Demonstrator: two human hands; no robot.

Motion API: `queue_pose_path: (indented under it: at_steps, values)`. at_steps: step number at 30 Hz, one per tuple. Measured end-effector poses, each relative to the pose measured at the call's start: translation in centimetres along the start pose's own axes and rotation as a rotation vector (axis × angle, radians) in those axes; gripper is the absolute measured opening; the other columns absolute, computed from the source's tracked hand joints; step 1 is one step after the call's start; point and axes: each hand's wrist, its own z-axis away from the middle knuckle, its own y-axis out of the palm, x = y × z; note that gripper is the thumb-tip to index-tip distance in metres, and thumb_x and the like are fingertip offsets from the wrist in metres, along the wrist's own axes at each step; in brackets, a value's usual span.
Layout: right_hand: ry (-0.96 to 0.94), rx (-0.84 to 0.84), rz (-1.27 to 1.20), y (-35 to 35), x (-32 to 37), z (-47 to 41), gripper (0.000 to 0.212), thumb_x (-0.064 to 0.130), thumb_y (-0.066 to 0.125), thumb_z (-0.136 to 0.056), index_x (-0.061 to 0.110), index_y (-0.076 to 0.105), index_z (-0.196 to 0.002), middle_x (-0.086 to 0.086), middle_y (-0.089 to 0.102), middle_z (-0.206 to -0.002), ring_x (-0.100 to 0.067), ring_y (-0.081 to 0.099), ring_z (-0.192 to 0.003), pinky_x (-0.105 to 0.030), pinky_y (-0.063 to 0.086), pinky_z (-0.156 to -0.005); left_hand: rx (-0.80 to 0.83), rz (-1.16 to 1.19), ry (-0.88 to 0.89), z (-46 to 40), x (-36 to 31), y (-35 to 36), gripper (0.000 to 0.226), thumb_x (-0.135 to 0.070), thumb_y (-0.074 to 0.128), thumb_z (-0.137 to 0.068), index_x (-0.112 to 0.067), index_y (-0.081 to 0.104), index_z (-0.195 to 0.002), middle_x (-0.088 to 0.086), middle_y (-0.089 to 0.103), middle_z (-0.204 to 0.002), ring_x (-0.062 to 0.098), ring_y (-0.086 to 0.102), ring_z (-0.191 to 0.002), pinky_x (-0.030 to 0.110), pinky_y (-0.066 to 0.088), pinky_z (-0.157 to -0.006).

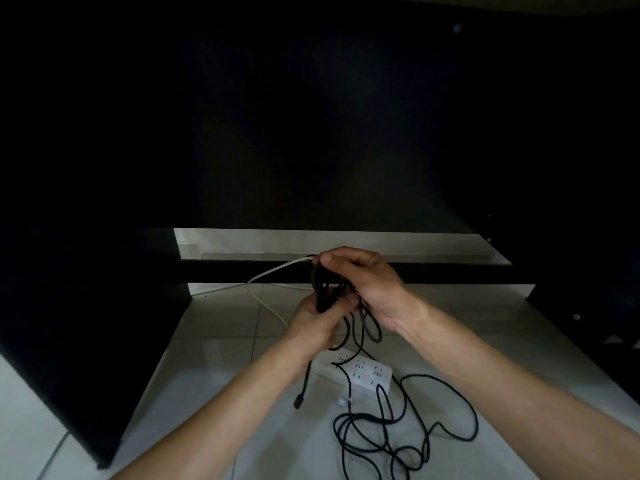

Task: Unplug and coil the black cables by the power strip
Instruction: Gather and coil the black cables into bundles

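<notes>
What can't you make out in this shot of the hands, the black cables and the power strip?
Head view only:
- Left end of the power strip: hidden by the left hand and forearm.
- How many loops the cable bundle holds: covered by the right hand and both hands' fingers.
- Loose cable on the floor: cut off by the bottom edge.
- Everything above the white cord: too dark.

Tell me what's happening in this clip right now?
A person is gathering a black cable into loops above a tiled floor. The left hand grips the bundle of loops, and the right hand closes over its top. A loose black cable lies tangled beside the white power strip; a white cord trails behind.
</notes>
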Motion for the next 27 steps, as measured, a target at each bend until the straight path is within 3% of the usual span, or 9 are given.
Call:
queue_pose_path:
  at_steps: [6,7,10,12,14,17,19,22,27]
  values:
    - [-0.087,-0.085,-0.039,0.3,-2.2,0.6,0.01,0.014,0.067,-0.092,0.015,0.076,-0.092,0.003,0.077,-0.098,-0.008,0.07,-0.1,-0.018,0.052,-0.088,0.026,-0.098,-0.084,-0.5,0.5,-0.5,0.019,-0.037,0.063,-0.091,-0.022,0.06,-0.08,-0.013,0.043,-0.053,0.004,0.036,-0.041,0.022,0.029,-0.044]
    - [-0.099,-0.108,-0.025,0.1,-2.5,0.5,0.009,0.014,0.065,-0.093,0.014,0.074,-0.092,0.001,0.076,-0.098,-0.01,0.069,-0.099,-0.019,0.053,-0.087,0.029,-0.123,-0.067,-0.4,0.4,-0.5,0.016,-0.035,0.061,-0.093,-0.024,0.06,-0.081,-0.01,0.055,-0.048,0.0,0.039,-0.04,0.02,0.031,-0.045]
    - [-0.025,-0.14,0.074,-1.1,-3.8,0.3,0.005,0.022,0.058,-0.095,0.021,0.062,-0.092,-0.001,0.068,-0.095,-0.017,0.064,-0.092,-0.03,0.053,-0.081,0.0,-0.166,-0.007,-0.2,-0.1,-0.6,0.011,-0.033,0.056,-0.096,-0.028,0.063,-0.09,-0.014,0.064,-0.078,-0.007,0.047,-0.042,0.008,0.033,-0.045]
    - [0.053,-0.006,0.269,-2.1,-4.3,0.7,0.008,0.023,0.049,-0.097,0.026,0.056,-0.097,0.0,0.066,-0.101,-0.018,0.062,-0.1,-0.033,0.05,-0.087,-0.038,-0.213,0.023,-0.6,-0.1,-1.2,0.012,-0.034,0.058,-0.095,-0.026,0.067,-0.097,-0.01,0.07,-0.066,-0.009,0.05,-0.05,0.005,0.034,-0.045]
    - [0.125,0.175,0.482,-3.0,-4.4,1.2,0.011,0.022,0.043,-0.1,0.027,0.052,-0.105,0.004,0.064,-0.11,-0.014,0.058,-0.108,-0.026,0.045,-0.087,-0.056,-0.27,0.025,-0.9,-0.1,-1.9,0.018,-0.036,0.06,-0.094,-0.022,0.07,-0.102,-0.017,0.067,-0.072,-0.007,0.057,-0.065,0.003,0.037,-0.05]
    - [0.181,0.304,0.641,-3.4,-4.8,1.5,0.013,0.033,0.047,-0.099,0.034,0.053,-0.11,0.007,0.065,-0.113,-0.012,0.059,-0.11,-0.029,0.047,-0.092,-0.014,-0.413,-0.008,-1.2,0.4,-3.0,0.019,-0.041,0.063,-0.091,-0.023,0.07,-0.092,-0.021,0.065,-0.066,-0.009,0.058,-0.065,0.007,0.039,-0.053]
    - [0.17,0.302,0.688,-3.3,-5.0,1.6,0.016,0.04,0.051,-0.091,0.034,0.059,-0.103,0.009,0.068,-0.106,-0.012,0.062,-0.103,-0.031,0.048,-0.09,-0.004,-0.524,-0.03,-1.5,0.8,-3.5,0.016,-0.04,0.064,-0.09,-0.025,0.069,-0.09,-0.018,0.066,-0.072,-0.006,0.058,-0.072,0.014,0.038,-0.058]
    - [0.075,0.322,0.877,-3.7,-5.1,1.6,0.016,0.037,0.056,-0.089,0.026,0.064,-0.081,0.01,0.064,-0.079,-0.011,0.059,-0.078,-0.03,0.046,-0.071,-0.122,-0.632,-0.018,-2.2,1.4,-4.1,0.015,-0.027,0.062,-0.091,-0.026,0.06,-0.076,-0.011,0.061,-0.074,0.011,0.058,-0.074,0.02,0.037,-0.058]
    - [0.05,0.535,1.112,-2.2,-6.1,3.6,0.042,0.056,0.046,-0.097,0.024,0.062,-0.075,0.01,0.055,-0.066,-0.006,0.048,-0.058,-0.025,0.037,-0.056,-0.302,-0.257,-0.051,-3.2,0.9,-5.4,0.027,-0.035,0.058,-0.095,-0.018,0.062,-0.074,0.0,0.057,-0.063,0.014,0.049,-0.054,0.025,0.036,-0.05]
